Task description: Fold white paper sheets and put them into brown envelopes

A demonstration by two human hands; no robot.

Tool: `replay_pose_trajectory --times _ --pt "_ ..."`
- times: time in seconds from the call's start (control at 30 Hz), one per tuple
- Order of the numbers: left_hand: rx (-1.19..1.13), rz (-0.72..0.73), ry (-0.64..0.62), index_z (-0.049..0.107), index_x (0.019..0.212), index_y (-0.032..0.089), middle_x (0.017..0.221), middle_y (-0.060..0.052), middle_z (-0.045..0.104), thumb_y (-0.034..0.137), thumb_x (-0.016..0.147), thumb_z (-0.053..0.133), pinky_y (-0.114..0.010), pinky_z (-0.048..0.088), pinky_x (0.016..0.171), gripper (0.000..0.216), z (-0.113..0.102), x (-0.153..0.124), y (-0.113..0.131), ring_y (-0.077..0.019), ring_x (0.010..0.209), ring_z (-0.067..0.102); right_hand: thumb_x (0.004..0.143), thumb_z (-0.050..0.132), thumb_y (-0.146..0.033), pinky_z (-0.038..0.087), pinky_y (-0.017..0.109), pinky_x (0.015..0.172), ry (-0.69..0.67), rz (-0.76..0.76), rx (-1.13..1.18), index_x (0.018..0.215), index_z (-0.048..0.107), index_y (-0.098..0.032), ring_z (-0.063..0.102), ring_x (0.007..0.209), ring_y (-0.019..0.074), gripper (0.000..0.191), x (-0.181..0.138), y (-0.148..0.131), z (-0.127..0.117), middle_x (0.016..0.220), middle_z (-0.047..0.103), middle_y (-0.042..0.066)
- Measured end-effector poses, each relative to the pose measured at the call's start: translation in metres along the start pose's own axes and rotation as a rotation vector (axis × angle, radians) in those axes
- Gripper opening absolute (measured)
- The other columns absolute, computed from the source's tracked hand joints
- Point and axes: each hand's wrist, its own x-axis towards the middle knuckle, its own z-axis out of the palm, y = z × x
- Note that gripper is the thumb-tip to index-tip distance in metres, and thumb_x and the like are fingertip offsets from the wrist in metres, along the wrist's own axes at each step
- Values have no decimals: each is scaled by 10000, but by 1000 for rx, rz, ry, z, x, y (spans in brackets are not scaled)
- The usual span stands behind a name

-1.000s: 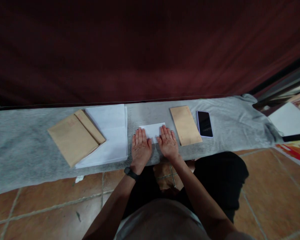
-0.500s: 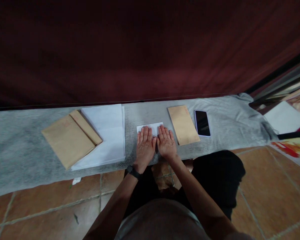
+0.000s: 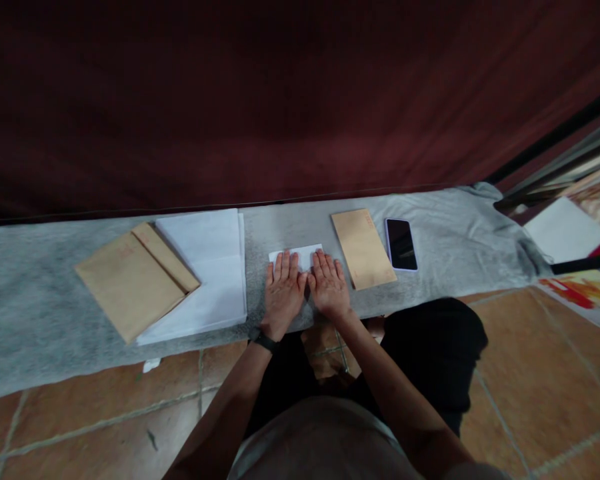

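Note:
A small folded piece of white paper (image 3: 305, 254) lies on the grey cloth in front of me, mostly covered by my hands. My left hand (image 3: 284, 288) rests flat on its left part, fingers stretched forward. On the right part lies my right hand (image 3: 329, 285), palm down, fingers out straight. The two thumbs nearly meet in the middle. Just right of my right hand is a single brown envelope (image 3: 364, 249). To the left, brown envelopes (image 3: 137, 283) lie partly over large white paper sheets (image 3: 213, 267).
A phone (image 3: 401, 245) with a dark screen lies right of the single envelope. The grey cloth (image 3: 35, 300) covers a long narrow bench along a dark red curtain (image 3: 280, 107). At far right are a white sheet (image 3: 565, 230) and a colourful printed sheet (image 3: 585, 297).
The whole view has shifted slightly, so things sit a little further left. Both hands stay flat on the folded paper, with only slight movement of the left hand's fingers.

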Motion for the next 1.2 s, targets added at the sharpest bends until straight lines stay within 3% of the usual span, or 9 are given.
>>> replay_pose_trajectory --times 0.4,0.83,1.0,1.2 --pt "-44 -91 116 317 1567 32 1638 -211 318 364 1039 337 -519 243 1257 624 1 1 -15 -295 1548 267 1079 324 -382 224 504 1248 15 37 34 1591 333 -111 329 1516 280 579 1 -1 1 1643 344 121" --pt "-8 -124 119 283 1575 23 1644 -221 299 335 1029 343 -514 260 1253 632 1 -17 -13 -303 1549 255 1085 281 -386 287 512 1223 100 186 35 1582 305 -17 311 1526 306 620 -4 -6 3 1626 334 230" --pt "-11 -124 85 280 1572 1 1652 -232 269 333 1022 356 -521 247 1259 647 -1 -16 -12 -310 1559 223 1082 298 -361 261 519 1243 90 109 69 1590 305 -50 257 1551 289 596 -5 -9 -4 1651 298 197" --pt "9 -121 49 276 1582 33 1670 -205 234 288 1029 321 -514 241 1260 611 -2 -16 -14 -295 1565 202 1084 346 -369 238 451 1266 -50 -115 116 1529 461 -137 352 1515 234 515 -12 -28 -5 1613 407 110"
